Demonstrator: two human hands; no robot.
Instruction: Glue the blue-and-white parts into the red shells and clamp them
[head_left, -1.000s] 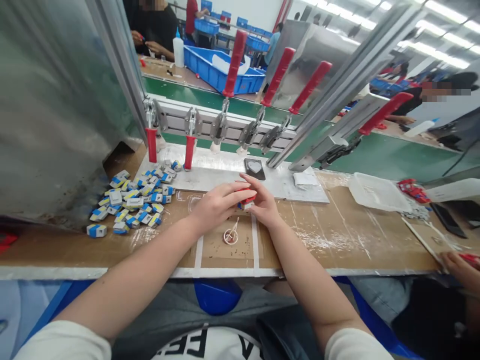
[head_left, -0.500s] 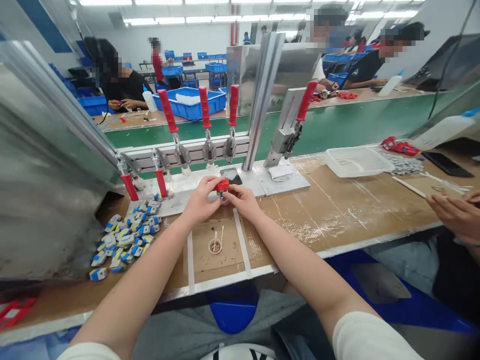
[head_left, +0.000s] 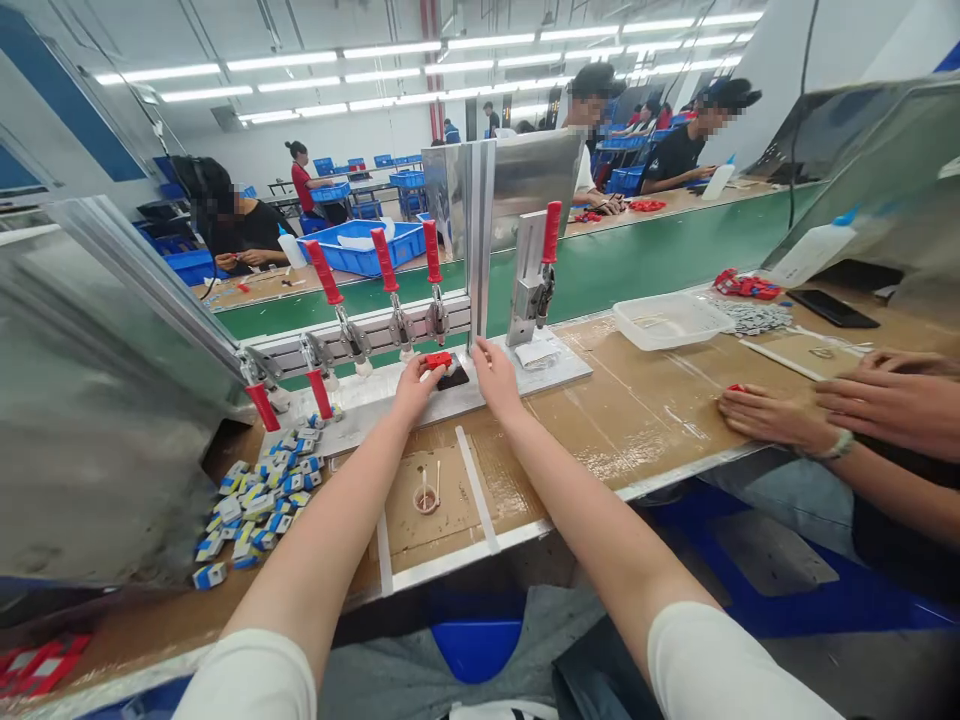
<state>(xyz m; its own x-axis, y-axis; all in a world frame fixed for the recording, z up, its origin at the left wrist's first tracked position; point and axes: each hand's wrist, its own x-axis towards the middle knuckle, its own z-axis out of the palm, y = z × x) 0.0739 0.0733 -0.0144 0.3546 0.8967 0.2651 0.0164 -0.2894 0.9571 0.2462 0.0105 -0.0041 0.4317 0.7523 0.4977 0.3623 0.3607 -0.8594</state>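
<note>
While the green conveyor belt runs along the far side, a brown workbench fills the foreground, and on it stands a metal fixture plate with a row of red-handled toggle clamps behind it. Left of the plate lies a heap of small blue-and-white boxes. A clear plastic tray sits further right, near a co-worker's hands resting on the bench edge. The person's left hand reaches onto the plate, fingers pinched round a small red part, which sits right over a dark nest block on the plate, under the clamps. The right hand lies just beside it with fingers stretched out flat, holding nothing, fingertips at the block's edge. Nearer the person, a little cup with sticks stands in a taped square.
</note>
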